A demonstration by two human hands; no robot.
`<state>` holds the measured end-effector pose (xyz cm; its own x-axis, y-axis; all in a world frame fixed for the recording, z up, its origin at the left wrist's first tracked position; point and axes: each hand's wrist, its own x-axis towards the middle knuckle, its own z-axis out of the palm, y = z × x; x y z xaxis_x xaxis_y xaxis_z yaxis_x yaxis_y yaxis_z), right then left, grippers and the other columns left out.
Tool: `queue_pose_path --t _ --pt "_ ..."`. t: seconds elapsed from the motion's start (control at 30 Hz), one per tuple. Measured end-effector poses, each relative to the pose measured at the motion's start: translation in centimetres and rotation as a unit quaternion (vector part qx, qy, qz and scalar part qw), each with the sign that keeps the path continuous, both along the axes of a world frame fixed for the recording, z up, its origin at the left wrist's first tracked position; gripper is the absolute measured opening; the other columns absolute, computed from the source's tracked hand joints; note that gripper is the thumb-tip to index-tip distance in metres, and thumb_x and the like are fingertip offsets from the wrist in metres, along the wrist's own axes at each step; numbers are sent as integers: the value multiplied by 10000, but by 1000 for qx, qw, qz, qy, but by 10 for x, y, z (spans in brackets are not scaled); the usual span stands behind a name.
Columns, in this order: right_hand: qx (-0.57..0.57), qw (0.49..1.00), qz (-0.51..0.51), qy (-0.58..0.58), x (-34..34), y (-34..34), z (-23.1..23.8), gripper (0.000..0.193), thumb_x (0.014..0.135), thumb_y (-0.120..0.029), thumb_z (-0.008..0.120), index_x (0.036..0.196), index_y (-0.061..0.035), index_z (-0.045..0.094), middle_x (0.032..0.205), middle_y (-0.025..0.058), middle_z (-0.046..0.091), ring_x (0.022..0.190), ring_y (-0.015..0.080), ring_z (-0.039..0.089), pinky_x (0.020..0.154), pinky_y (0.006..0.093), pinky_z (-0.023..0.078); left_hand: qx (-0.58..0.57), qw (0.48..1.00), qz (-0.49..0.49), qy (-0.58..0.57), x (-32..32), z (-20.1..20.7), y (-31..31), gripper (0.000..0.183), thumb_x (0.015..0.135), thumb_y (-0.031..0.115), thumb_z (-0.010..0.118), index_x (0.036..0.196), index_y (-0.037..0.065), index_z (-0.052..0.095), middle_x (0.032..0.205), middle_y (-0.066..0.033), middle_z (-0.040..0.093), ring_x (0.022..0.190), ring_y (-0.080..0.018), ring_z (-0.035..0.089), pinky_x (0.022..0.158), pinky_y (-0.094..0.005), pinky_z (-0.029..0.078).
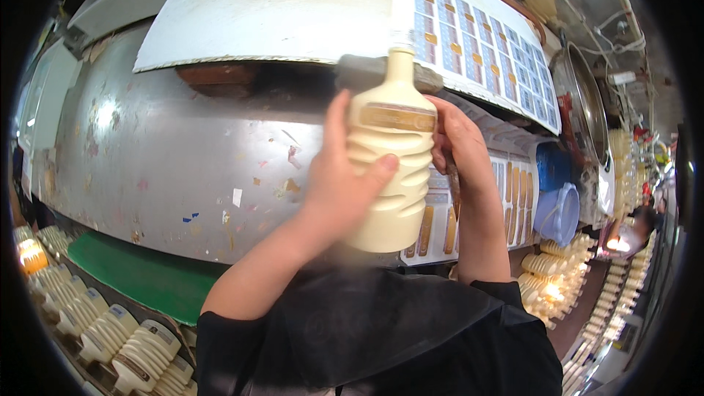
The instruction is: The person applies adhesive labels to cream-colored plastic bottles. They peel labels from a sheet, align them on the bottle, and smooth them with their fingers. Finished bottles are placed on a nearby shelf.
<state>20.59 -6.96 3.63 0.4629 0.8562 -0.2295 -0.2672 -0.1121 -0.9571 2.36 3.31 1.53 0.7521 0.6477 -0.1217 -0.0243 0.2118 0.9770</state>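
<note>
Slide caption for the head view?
Left hand holds a cream, ribbed bottle with a golden label, right hand against its side, at a grey metal table.

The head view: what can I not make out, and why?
In the head view:
Back of the cream bottle: faces away.
Some fingers of the left hand: behind the bottle.
Part of the gold-striped sheet: behind the right forearm.
Some lower-left bottles: cut off by the dark rim.
</note>
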Motion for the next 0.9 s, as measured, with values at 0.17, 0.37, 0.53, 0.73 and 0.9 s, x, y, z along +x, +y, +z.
queue_pose_path --t 0.17,0.37,0.53,0.73,0.9 --pt "27 999 -15 -39 -10 -3 3 448 1107 -321 478 1406 -5 584 944 -16 653 642 18 490 568 173 392 -30 997 3 -70 4 3 4 756 960 122 622 1591 58 211 1528 -198 385 1364 -260 460 1154 -393 373" --pt "9 990 -53 -131 -16 7 3 390 1062 -251 610 1336 26 632 1143 52 711 998 82 631 872 238 519 25 996 38 -73 20 12 11 395 1089 247 518 1375 19 370 1316 -111 489 1194 -148 493 1043 -316 424" --pt "24 992 -41 -114 -11 6 -5 372 1056 -232 620 1315 34 645 1161 60 713 1036 100 639 913 257 523 68 996 48 -26 29 10 10 405 1095 269 534 1347 15 345 1265 -116 481 1157 -142 489 1018 -305 429" --pt "26 991 -39 -128 -10 7 -8 367 1063 -234 603 1309 34 647 1171 61 711 1050 98 638 921 266 526 84 995 53 -20 30 9 9 409 1095 269 534 1346 12 338 1276 -122 467 1180 -151 470 1032 -309 416" --pt "38 998 -28 49 -7 2 -2 402 1096 -233 500 1405 10 584 1012 3 684 771 40 559 692 199 478 50 997 58 -21 31 13 6 393 1101 254 511 1360 16 336 1298 -129 465 1190 -155 470 1045 -312 408"
